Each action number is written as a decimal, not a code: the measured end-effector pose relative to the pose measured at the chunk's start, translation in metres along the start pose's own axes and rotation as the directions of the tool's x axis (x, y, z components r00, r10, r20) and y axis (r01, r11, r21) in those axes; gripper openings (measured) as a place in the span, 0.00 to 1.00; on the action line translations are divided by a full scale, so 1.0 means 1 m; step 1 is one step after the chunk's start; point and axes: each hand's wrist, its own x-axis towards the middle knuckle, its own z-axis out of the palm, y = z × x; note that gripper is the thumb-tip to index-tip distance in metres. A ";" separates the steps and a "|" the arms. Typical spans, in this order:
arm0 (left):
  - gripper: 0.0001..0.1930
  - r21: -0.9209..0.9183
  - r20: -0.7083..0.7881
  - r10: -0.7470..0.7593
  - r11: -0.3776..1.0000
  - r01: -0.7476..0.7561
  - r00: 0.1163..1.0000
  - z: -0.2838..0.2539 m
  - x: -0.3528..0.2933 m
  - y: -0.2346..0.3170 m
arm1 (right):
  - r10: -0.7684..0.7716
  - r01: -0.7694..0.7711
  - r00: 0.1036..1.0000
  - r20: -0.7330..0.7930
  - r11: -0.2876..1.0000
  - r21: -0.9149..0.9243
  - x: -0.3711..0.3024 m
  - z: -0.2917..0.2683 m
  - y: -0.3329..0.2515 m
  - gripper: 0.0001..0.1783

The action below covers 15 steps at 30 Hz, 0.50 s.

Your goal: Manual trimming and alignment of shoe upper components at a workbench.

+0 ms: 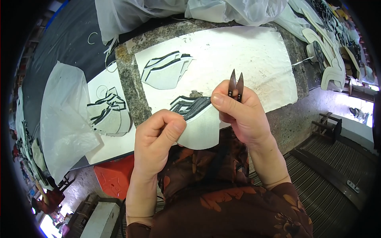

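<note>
Between my two hands is a pale fabric piece (200, 133) with a curved lower edge and a dark strip along its top edge. My left hand (156, 139) is closed, pinching its left corner between thumb and fingers. The thumb and forefinger of my right hand (248, 117) grip its upper right corner. Thread snips (232, 82) are tucked in that same hand, with both dark blades pointing up and apart. Just behind the held piece, dark-edged strips (178, 103) show in part. Farther off, a stack of similar pale pieces (164, 77) lies on the white sheet (242, 51).
Another pile of dark-edged pieces (115, 121) lies to the left, beside a clear plastic bag (63, 115). White plastic bags (234, 10) lie along the far side. A spool (313, 51) and pale cut shapes (333, 75) sit at right. A red stool (113, 176) stands below the left table edge.
</note>
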 end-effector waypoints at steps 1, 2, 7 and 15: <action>0.07 -0.033 -0.009 0.006 0.999 -0.006 1.000 -0.001 0.001 -0.001 | 0.000 0.000 1.000 -0.008 1.000 -0.017 0.000 0.001 0.001 0.07; 0.07 -0.032 -0.009 0.007 0.999 -0.007 1.000 0.000 0.002 0.000 | 0.000 0.000 1.000 -0.016 0.999 -0.035 0.000 0.001 0.001 0.07; 0.08 0.013 0.003 -0.094 0.995 0.094 0.996 0.003 0.003 0.014 | -0.061 0.061 0.998 0.010 0.985 -0.163 -0.001 0.001 0.003 0.07; 0.08 0.221 0.021 -0.080 0.972 0.074 0.997 -0.007 0.011 0.022 | 0.066 -0.065 0.998 0.001 0.984 -0.166 0.003 0.000 -0.003 0.11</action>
